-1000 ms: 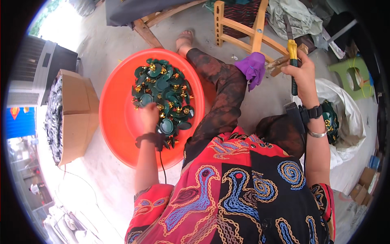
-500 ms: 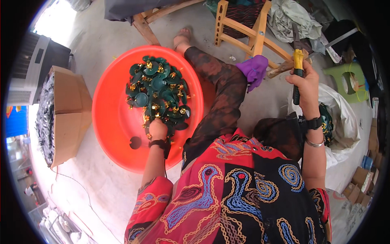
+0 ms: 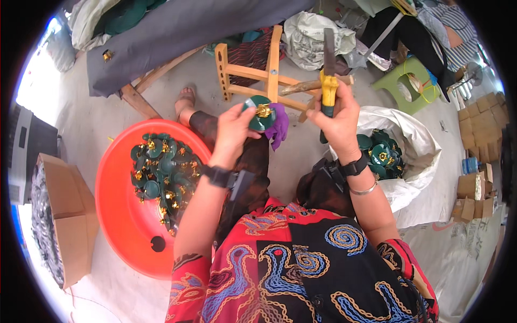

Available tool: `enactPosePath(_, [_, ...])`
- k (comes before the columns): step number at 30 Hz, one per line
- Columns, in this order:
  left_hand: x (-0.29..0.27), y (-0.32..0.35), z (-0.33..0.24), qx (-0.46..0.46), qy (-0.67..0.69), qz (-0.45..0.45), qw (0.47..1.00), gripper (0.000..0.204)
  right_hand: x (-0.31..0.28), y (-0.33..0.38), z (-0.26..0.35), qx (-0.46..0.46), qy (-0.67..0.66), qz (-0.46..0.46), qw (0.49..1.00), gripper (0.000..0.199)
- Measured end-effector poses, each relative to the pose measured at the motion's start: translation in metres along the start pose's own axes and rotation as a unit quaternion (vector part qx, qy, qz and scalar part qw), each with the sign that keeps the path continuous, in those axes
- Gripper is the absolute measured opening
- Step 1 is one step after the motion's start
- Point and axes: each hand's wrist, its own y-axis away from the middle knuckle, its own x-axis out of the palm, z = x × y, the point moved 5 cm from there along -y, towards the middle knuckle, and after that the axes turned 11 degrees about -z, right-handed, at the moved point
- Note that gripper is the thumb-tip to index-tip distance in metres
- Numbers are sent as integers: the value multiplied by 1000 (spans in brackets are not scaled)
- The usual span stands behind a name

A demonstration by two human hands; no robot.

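Observation:
My left hand [image 3: 232, 129] grips the edge of a round dark-green disc [image 3: 252, 119] with a gold metal piece at its middle, held up in front of me. Raised a little to the right of it, my right hand [image 3: 344, 116] is closed round the handle of a long flat-bladed tool [image 3: 329, 86]. That handle is yellow and dark green, and the metal blade points away from me. The tool and disc are apart. Many similar green discs with gold pieces [image 3: 156, 180] lie piled in a wide red basin [image 3: 116, 226] on my left.
To the right, a white woven sack [image 3: 417, 156] holds more green discs. A wooden folding stool [image 3: 245, 70], a purple cloth [image 3: 278, 126] and a green plastic stool [image 3: 412, 89] stand beyond my knees. A cardboard box [image 3: 72, 220] is left of the basin.
My left hand has left the basin and come up to the right with a green disc. The tool in my right hand is nearer to it, and the view has turned rightward.

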Motion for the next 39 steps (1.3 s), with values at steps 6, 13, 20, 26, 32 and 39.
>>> enactPosePath(6, [28, -32, 38, 14, -163, -51, 985, 22, 5, 3, 11, -86, 90, 41, 991, 61])
enactPosePath(13, [22, -30, 27, 160, -274, -113, 942, 20, 31, 2, 16, -179, 169, 119, 962, 54])
enactPosePath(20, [48, -4, 1, 429, -325, -35, 842, 18, 47, 8, 29, -179, 187, 172, 950, 50])
enactPosePath(26, [52, -12, 13, 423, -316, -35, 848, 23, 11, -13, 81, -280, 207, 149, 926, 55])
enactPosePath(32, [49, -3, 3, 467, -309, -52, 827, 23, -37, -24, 135, -343, 272, -107, 893, 62])
enactPosePath(39, [52, 2, -3, 429, -360, -26, 828, 23, -11, -14, 82, -97, 365, 165, 911, 61])
